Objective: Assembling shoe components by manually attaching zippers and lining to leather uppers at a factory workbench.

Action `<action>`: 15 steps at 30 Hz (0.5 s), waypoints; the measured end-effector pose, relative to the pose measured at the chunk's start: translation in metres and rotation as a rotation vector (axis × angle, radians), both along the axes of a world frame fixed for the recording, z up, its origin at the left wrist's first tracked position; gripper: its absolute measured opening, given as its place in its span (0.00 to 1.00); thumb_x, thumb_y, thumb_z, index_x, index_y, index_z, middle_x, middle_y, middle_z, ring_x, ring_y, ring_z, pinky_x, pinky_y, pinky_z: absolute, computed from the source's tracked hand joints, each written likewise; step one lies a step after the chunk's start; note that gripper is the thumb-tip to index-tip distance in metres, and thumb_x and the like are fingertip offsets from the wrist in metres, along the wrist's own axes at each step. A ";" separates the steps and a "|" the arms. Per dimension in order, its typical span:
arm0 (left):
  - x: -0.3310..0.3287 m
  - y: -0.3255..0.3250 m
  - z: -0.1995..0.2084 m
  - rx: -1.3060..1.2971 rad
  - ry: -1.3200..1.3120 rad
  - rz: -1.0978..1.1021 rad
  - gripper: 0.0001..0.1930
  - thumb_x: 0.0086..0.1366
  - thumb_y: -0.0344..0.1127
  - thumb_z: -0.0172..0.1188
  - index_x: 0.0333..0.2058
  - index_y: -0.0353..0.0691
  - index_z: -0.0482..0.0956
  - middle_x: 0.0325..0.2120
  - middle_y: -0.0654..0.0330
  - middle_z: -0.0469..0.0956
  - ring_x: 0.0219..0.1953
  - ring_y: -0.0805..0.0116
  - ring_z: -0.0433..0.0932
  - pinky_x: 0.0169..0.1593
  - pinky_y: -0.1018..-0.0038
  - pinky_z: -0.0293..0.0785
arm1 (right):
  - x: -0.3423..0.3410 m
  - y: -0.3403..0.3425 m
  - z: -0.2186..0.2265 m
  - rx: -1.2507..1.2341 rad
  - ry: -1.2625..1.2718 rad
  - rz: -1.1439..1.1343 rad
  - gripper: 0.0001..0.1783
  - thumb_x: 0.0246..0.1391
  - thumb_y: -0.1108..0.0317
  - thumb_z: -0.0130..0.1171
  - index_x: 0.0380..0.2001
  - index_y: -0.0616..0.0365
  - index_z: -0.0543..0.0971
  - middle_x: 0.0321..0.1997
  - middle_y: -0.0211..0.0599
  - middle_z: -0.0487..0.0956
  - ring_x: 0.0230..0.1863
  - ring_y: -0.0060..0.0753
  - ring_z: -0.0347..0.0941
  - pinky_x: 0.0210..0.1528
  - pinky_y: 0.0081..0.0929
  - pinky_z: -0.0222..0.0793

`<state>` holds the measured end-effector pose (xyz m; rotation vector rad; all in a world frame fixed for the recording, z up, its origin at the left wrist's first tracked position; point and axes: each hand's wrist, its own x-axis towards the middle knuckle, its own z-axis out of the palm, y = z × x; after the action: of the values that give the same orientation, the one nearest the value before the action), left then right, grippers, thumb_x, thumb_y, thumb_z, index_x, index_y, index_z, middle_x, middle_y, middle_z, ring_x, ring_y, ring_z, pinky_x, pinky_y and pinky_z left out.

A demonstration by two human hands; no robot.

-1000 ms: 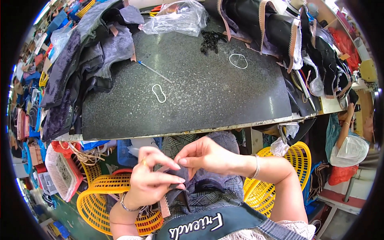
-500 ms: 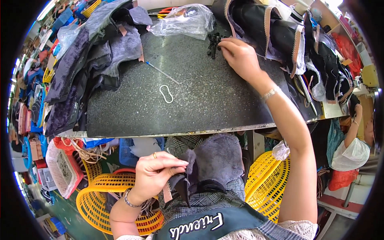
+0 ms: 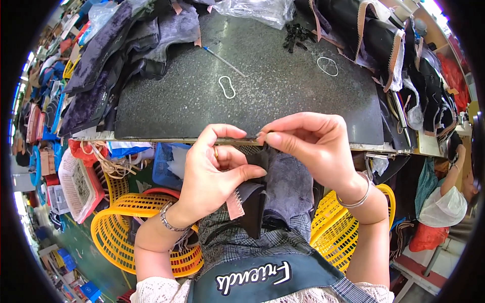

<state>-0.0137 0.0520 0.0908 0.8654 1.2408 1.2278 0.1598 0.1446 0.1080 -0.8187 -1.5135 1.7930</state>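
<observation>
Over my lap hangs a black leather piece (image 3: 251, 214), with grey plush lining (image 3: 289, 184) and a pink toothed strip (image 3: 234, 205). Its shape resembles a boot upper. My left hand (image 3: 202, 174) grips its upper edge between thumb and bent fingers, the forefinger stretched toward the other hand. Thumb and forefinger of my right hand (image 3: 316, 146) pinch together at the top of the piece, close to the left fingertip. A tiny dark thing shows between them, too small to name. On the table lies a pile of small black parts (image 3: 297, 38).
A pen (image 3: 225, 61) and two white loops (image 3: 227, 94) (image 3: 328, 74) lie on the dark tabletop (image 3: 177, 111). Fur-lined pieces (image 3: 108, 65) are heaped left, more black ones (image 3: 376, 40) right. Yellow baskets (image 3: 113, 237) stand below. Another person's arm (image 3: 454, 169) shows far right.
My right hand has come back from the black parts to the leather piece at my lap. My left hand has risen with the piece. The view has shifted, and a second white loop shows.
</observation>
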 end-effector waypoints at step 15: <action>0.012 -0.018 0.002 0.161 0.129 0.066 0.29 0.51 0.17 0.68 0.50 0.34 0.65 0.25 0.64 0.78 0.28 0.81 0.77 0.34 0.84 0.75 | 0.001 -0.016 0.014 0.595 -0.284 0.195 0.04 0.49 0.75 0.62 0.31 0.63 0.80 0.24 0.43 0.81 0.27 0.37 0.81 0.29 0.26 0.74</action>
<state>-0.0013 0.0342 0.0929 1.0418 1.2945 1.3568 0.1611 0.1288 0.1217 -0.6529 -2.2245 1.2594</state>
